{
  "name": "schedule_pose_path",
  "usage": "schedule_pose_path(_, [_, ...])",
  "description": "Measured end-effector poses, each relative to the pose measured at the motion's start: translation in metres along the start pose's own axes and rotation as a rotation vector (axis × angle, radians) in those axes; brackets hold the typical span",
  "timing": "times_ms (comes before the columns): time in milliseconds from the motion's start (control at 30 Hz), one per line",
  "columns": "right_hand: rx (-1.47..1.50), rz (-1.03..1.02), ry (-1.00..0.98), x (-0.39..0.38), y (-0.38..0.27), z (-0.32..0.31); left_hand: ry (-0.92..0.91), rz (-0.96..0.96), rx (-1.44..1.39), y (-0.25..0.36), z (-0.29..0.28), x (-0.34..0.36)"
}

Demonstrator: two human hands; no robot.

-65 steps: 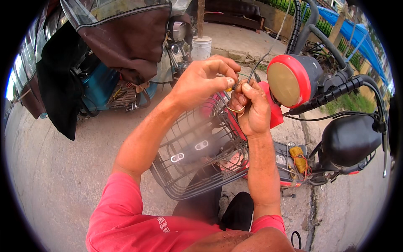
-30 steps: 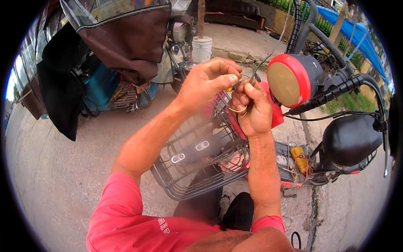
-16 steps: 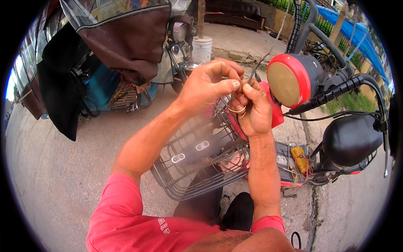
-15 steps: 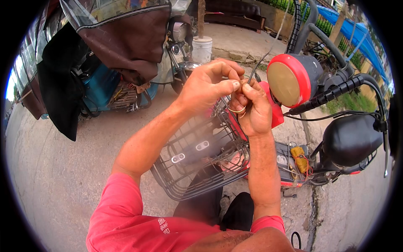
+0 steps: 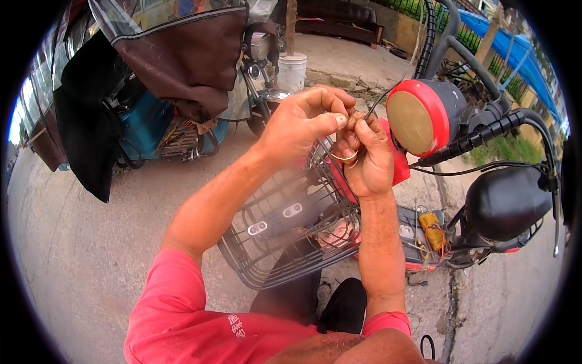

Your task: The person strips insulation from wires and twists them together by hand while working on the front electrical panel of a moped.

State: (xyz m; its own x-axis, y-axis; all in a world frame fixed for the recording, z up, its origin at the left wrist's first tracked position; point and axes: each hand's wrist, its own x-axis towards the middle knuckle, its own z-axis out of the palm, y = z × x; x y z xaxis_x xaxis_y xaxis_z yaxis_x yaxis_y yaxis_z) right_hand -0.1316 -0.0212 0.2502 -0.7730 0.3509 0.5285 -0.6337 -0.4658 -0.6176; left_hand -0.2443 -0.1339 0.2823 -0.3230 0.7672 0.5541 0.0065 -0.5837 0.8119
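My left hand (image 5: 308, 123) is closed in a pinch, thumb against the curled fingers, its tip meeting the fingers of my right hand. What it pinches is too small to make out. Between thumb and fingers, my right hand (image 5: 371, 159) grips a thin black cable (image 5: 380, 103), which runs up past the headlight. A narrow pale loop (image 5: 344, 158) shows at the lower fingers of that hand; whether it is a ring or wire I cannot tell. Both hands are above the wire basket (image 5: 285, 276) of a red electric scooter, beside its round red-rimmed headlight (image 5: 418, 118).
Black-wrapped handlebars (image 5: 479, 138) and a black seat (image 5: 509, 203) are to the right. A yellow taped bundle (image 5: 431, 229) with orange wires lies on the footboard. At the left stands a blue vehicle under a brown cover (image 5: 182, 67), with a white bucket (image 5: 292, 71) behind.
The black cable has swung lower and bends more toward the headlight. My right fingers have shifted slightly to the right; my left hand has barely moved.
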Motion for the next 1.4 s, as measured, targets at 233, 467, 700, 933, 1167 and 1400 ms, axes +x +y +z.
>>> schedule_pose_path(233, [-0.028,0.023,0.008,-0.0009,-0.0022,0.0026,0.053,0.071,0.104,0.0006,-0.0026,0.0013])
schedule_pose_path(467, [-0.077,-0.006,0.024,0.0,0.0008,0.0004,0.0,0.066,0.133,0.0048,0.0011,-0.0019])
schedule_pose_path(700, [-0.127,-0.017,0.038,0.0003,0.0035,-0.0013,-0.014,0.043,0.06,0.0034,0.0024,-0.0029])
schedule_pose_path(933, [-0.156,-0.023,0.033,-0.0002,0.0039,-0.0002,-0.002,0.022,0.092,0.0058,0.0035,-0.003])
schedule_pose_path(1167, [-0.241,-0.037,0.061,-0.0022,0.0035,0.0052,0.026,0.049,0.101,0.0007,0.0021,-0.0023])
schedule_pose_path(1400, [-0.224,-0.068,0.062,-0.0024,0.0064,0.0039,0.057,0.029,0.034,-0.0039,0.0024,-0.0014])
